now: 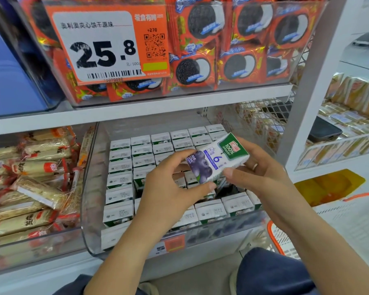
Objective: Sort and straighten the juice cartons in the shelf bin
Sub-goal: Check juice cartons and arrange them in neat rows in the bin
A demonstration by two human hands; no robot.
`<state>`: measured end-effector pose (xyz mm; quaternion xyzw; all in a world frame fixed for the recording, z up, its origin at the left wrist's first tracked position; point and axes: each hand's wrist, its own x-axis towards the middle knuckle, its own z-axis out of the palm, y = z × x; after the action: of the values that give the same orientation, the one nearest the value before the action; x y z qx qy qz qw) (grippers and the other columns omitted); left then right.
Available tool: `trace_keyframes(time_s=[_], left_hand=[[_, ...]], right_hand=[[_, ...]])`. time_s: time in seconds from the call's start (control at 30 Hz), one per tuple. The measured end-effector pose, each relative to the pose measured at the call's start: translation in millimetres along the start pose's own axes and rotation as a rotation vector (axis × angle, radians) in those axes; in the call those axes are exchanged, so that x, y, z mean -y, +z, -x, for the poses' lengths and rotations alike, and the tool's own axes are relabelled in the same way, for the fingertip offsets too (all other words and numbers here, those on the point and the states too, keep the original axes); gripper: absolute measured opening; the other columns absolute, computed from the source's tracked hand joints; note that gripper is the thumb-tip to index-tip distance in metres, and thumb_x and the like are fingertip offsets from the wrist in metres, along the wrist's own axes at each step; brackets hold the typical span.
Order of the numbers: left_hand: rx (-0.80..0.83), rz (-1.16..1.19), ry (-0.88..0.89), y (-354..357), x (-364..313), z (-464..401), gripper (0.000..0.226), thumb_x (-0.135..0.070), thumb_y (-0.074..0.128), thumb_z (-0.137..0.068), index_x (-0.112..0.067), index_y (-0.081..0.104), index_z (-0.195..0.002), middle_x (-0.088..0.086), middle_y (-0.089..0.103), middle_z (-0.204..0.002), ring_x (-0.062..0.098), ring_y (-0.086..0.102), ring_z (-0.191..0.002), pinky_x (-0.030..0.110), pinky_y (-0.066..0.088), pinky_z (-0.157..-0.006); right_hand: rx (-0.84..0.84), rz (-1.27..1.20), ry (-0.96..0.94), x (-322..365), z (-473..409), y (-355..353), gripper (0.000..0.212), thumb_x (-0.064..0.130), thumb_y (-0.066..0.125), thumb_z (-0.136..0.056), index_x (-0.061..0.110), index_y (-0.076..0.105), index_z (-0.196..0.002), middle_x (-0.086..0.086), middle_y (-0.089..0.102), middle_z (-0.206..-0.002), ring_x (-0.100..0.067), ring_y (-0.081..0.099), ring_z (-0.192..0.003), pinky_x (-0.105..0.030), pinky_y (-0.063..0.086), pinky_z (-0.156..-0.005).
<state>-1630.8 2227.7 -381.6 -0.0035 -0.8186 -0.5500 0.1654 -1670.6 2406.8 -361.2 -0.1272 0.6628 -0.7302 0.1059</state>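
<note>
At frame centre, one juice carton (216, 159) is held tilted above the clear bin (90, 209), pinched at its lower end by the left hand (170, 188) and gripped from the right by the right hand (262, 175). Upright cartons (120, 188) fill the bin beneath. Biscuit packs (202, 71) occupy the shelf above; an orange basket (274, 237) sits lower right.

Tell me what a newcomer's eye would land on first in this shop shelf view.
First, the blueberry juice carton held tilted in mid-frame by both the left hand and the right hand, above the clear shelf bin of upright cartons. Next, the big orange price tag reading 25.8 on the upper shelf, among red cookie packs.
</note>
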Motion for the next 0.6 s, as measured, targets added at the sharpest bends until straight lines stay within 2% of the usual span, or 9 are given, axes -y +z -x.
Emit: trace_keyframes(time_s=[0.13,0.27,0.4,0.47,0.6], left_hand=[[-0.059,-0.167,0.127,1.5,1.0,2.1,0.064,-0.017,0.086,-0.066,-0.046,0.055,-0.114,-0.025,0.061,-0.111,-0.010,0.056,-0.101,0.002,0.041,-0.083],[-0.095,-0.283,0.244,2.1,0.0,3.8,0.071,-0.005,0.082,-0.067,-0.043,0.052,-0.119,-0.038,0.049,-0.113,-0.014,0.049,-0.107,0.000,0.035,-0.089],[-0.116,-0.395,0.306,2.6,0.9,5.3,0.077,-0.003,0.080,-0.068,-0.043,0.045,-0.123,-0.028,0.048,-0.119,-0.002,0.048,-0.112,0.003,0.034,-0.090],[-0.135,-0.423,0.330,2.9,1.6,5.1,0.078,-0.003,0.081,-0.067,-0.043,0.044,-0.123,-0.022,0.052,-0.123,0.002,0.049,-0.114,0.010,0.036,-0.092],[-0.154,-0.384,0.370,3.2,1.8,3.7,0.078,0.000,0.081,-0.066,-0.040,0.045,-0.122,-0.020,0.049,-0.127,0.004,0.049,-0.118,0.018,0.038,-0.096]], right_hand=[[0.003,-0.034,-0.007,-3.3,0.1,-1.9,0.063,0.016,0.072,-0.067,0.024,0.054,-0.128,-0.007,0.074,-0.099,-0.016,0.068,-0.085,-0.025,0.057,-0.075],[0.009,-0.102,-0.043,-3.0,-0.2,-3.4,0.061,0.007,0.072,-0.065,0.021,0.055,-0.122,-0.014,0.073,-0.099,-0.022,0.067,-0.085,-0.029,0.057,-0.074],[0.023,-0.131,-0.107,-3.4,0.2,-2.5,0.058,0.001,0.070,-0.065,0.021,0.056,-0.117,-0.018,0.071,-0.102,-0.024,0.067,-0.087,-0.027,0.055,-0.070],[0.029,-0.140,-0.134,-3.4,0.7,-2.2,0.056,0.001,0.070,-0.065,0.022,0.057,-0.115,-0.016,0.071,-0.103,-0.023,0.067,-0.088,-0.026,0.054,-0.069],[0.042,-0.145,-0.166,-2.4,2.1,-3.7,0.055,-0.002,0.071,-0.066,0.024,0.058,-0.113,-0.014,0.071,-0.106,-0.025,0.067,-0.092,-0.028,0.055,-0.072]])
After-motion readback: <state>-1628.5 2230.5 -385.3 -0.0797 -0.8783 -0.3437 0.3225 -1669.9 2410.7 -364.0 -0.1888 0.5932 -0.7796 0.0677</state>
